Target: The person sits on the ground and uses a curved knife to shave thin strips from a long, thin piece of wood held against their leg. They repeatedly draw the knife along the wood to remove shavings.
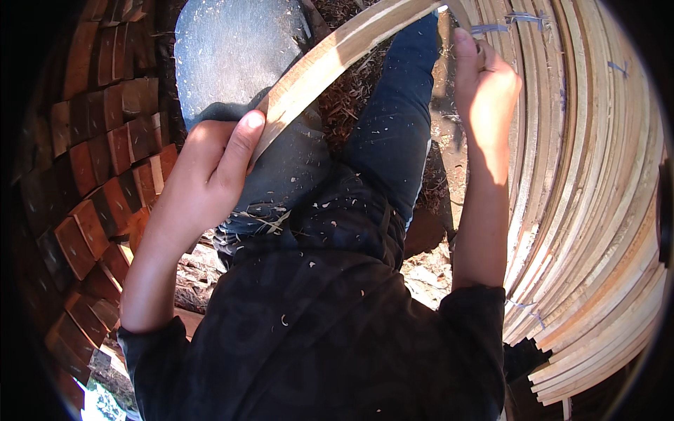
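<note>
one wood strip (326,64) is pinched by the left hand (210,165); the right hand (488,84) is curled, hold unclear. shaping seems underway; steadiness is likely needed.

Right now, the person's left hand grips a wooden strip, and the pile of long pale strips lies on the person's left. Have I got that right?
Not quite: the head view shows the pile of long pale strips on the person's right, not left. The left hand does grip a wooden strip.
</note>
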Demonstrator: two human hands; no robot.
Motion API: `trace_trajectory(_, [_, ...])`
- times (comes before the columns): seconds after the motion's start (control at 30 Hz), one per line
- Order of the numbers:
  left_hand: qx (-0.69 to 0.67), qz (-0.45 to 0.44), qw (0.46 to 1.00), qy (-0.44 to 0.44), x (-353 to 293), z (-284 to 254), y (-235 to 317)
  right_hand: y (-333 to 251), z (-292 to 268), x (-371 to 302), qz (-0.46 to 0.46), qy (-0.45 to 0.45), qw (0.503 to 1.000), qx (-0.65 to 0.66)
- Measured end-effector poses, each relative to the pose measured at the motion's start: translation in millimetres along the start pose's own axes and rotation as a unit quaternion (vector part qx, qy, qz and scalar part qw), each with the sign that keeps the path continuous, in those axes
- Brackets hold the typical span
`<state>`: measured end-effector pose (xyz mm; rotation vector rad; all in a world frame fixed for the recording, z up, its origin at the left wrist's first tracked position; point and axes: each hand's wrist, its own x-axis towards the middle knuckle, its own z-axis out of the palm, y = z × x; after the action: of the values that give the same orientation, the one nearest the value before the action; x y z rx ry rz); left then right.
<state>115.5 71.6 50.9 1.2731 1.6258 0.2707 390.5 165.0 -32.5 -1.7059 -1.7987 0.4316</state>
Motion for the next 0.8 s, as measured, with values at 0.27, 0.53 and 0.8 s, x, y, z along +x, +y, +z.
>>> trace_trajectory(0.27, [0.012,0.001,1.000,0.015,0.1,-1.1,1.6,25.4,1.1,-9.7,0.143,-0.032,0.987,0.067])
trace_trajectory(0.53, [0.019,-0.036,0.999,0.025,0.1,-1.8,-6.0,-0.9,36.5,-121.5,0.232,-0.131,0.938,0.223])
trace_trajectory(0.8, [0.026,-0.026,0.999,0.034,-10.7,3.2,-7.2,24.7,-10.7,-147.5,0.192,-0.093,0.969,0.125])
